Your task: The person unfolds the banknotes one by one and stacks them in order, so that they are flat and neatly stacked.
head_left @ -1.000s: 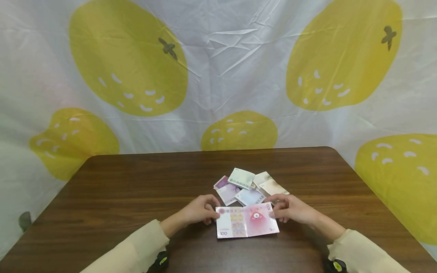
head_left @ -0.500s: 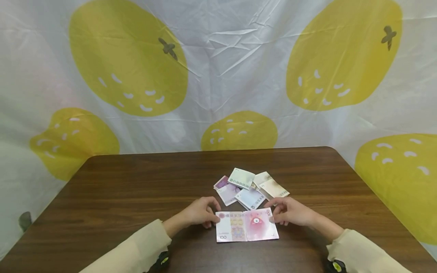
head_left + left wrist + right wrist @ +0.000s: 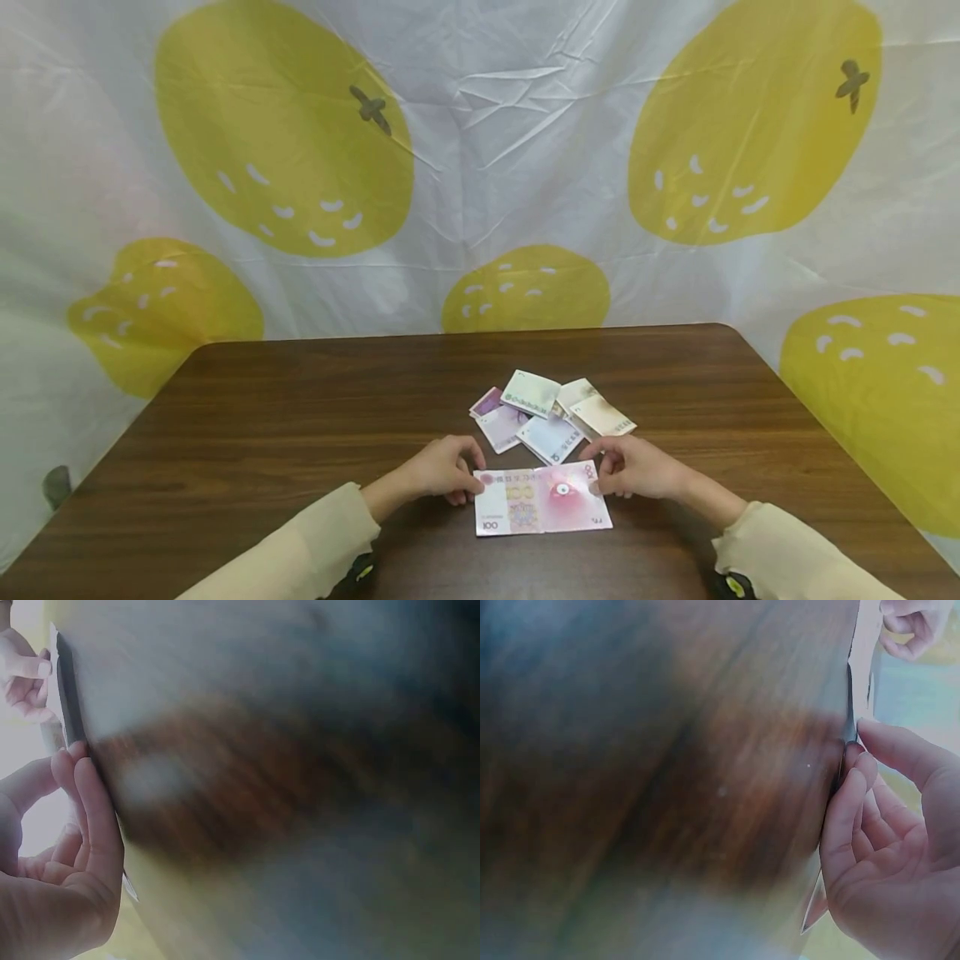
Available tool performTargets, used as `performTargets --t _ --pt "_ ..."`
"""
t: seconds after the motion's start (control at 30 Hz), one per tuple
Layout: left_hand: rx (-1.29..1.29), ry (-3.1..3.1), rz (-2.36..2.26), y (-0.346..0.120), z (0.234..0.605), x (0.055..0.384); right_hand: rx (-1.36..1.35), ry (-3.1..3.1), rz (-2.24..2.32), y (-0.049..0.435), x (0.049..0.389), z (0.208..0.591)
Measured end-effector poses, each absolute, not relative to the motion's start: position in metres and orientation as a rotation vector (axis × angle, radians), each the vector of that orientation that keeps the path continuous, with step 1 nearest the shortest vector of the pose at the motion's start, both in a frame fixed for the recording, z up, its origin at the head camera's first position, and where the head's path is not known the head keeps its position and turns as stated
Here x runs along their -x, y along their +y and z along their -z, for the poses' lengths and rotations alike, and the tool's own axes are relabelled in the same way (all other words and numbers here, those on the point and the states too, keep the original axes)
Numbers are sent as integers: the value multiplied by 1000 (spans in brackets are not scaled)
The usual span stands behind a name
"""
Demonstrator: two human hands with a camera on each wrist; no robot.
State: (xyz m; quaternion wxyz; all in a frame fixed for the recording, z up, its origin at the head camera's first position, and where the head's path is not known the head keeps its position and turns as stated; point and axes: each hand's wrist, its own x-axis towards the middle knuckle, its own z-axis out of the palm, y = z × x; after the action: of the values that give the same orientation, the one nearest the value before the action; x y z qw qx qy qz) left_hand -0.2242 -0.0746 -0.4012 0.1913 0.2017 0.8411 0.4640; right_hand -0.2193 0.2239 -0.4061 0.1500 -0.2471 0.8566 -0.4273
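A pink 100 banknote [image 3: 525, 504] with a crease down its middle is spread between my two hands, low over the table's near part. My left hand [image 3: 444, 468] pinches its left end between thumb and fingers. At the opposite end my right hand [image 3: 637, 468] pinches the note the same way. In the left wrist view the note [image 3: 67, 697] appears nearly edge-on, gripped at the fingertips. The right wrist view also shows the note [image 3: 864, 645] edge-on, held by thumb and fingers.
Just beyond the note lies a loose pile of folded banknotes: green [image 3: 531, 393], purple [image 3: 501, 427], blue [image 3: 551, 439] and brownish [image 3: 602, 414]. They rest on a dark wooden table [image 3: 315, 400]. Behind it hangs a white curtain [image 3: 517, 183] with yellow fruit prints.
Both hands have shifted slightly toward me with the pink banknote, which now lies flatter. More of the blue banknote in the pile shows. The pile has not moved.
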Motion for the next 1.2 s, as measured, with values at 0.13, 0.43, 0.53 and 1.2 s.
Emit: performTargets --t 0.13,0.43,0.53,1.2 --pt "-569 2373 -1272 -74 403 225 725 2504 1178 223 218 406" --pt "-573 2390 -1235 -72 404 226 740 2552 1124 222 219 408" --pt "-589 2393 -1227 -73 404 226 733 2546 1129 222 219 408" --pt "-657 2457 -1157 -72 401 223 743 2544 1134 222 218 408"
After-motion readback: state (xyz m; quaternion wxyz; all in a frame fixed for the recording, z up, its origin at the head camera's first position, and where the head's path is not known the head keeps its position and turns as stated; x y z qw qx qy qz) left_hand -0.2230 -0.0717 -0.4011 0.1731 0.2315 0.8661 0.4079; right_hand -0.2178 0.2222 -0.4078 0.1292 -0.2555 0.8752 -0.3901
